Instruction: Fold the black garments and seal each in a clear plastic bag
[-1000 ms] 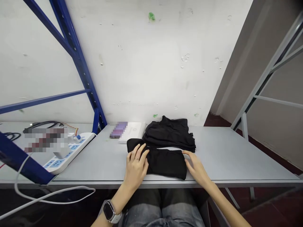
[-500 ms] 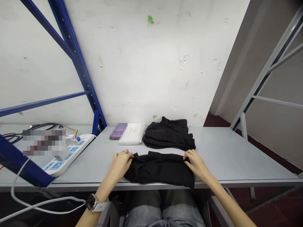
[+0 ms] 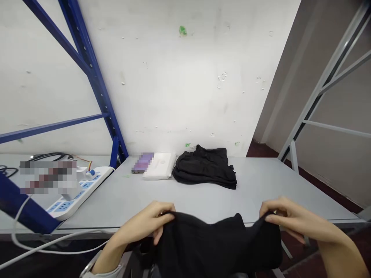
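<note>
A piece of black cloth [image 3: 217, 243] hangs between my two hands, in front of the table's near edge and over my lap. Its garment type cannot be made out. My left hand [image 3: 153, 222] pinches the upper left corner between thumb and fingers. At the upper right corner, my right hand [image 3: 285, 218] grips the cloth the same way. The top edge sags between them, and the lower part runs out of view. Farther back on the table lies a folded stack of black cloth [image 3: 204, 168], apart from both hands.
Left of the stack lie a white flat packet [image 3: 160, 166] and a blurred purple item [image 3: 142, 162]. A white power strip [image 3: 84, 191] with plugs and cables sits at the left on the grey table [image 3: 261, 185]. A blue metal post [image 3: 97, 85] rises beside it.
Both hands have lifted the black cloth off the table and drawn it toward me, past the near edge. My right hand has moved outward, to the right. The stack stays put.
</note>
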Demonstrator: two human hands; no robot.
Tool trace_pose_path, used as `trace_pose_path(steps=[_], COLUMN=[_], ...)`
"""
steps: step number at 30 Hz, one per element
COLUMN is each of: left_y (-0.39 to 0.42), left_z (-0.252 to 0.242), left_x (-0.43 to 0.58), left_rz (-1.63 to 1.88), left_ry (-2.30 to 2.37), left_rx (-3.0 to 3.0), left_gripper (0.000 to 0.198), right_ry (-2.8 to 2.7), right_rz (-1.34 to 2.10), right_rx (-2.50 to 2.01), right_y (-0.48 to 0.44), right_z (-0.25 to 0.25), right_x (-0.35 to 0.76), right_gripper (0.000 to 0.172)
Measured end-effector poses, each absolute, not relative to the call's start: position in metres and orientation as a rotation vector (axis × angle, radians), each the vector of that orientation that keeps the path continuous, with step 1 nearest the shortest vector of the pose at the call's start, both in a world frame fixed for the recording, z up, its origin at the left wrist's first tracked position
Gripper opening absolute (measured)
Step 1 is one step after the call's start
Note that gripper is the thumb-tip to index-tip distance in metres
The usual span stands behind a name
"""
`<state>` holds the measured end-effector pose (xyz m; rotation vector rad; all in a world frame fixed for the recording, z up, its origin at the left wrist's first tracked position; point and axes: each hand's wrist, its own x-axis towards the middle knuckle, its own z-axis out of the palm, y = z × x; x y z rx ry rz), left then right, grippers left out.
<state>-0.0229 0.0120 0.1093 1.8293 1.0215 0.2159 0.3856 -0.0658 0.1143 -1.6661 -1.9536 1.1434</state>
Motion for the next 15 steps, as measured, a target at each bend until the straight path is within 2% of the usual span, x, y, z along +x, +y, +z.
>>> trace_pose_path(steps=[5, 10, 12, 15], left_y=[0.068, 0.118, 0.135, 0.157], left_z=[0.098, 0.135, 0.151, 0.151], left_x=[0.019, 0.054, 0.059, 0.056], left_rz=[0.939, 1.505, 1.655, 1.684], left_ry=[1.357, 1.277, 1.211, 1.134], left_rx=[2.135, 2.349, 2.391, 2.456], left_gripper=[0.019, 0.021, 0.024, 0.027], right_ry=[-1.655, -1.257, -1.221, -1.249], right_rz=[0.646, -0.014, -0.189, -0.243], right_rx=[-1.678, -1.257, -1.132, -1.112], right_y=[-0.002, 0.055, 0.066, 0.076], right_z=[0.126, 0.144, 0.15, 0.138], right_x=[0.367, 0.354, 0.354, 0.36], right_gripper=[0.029, 0.023, 0.022, 0.02])
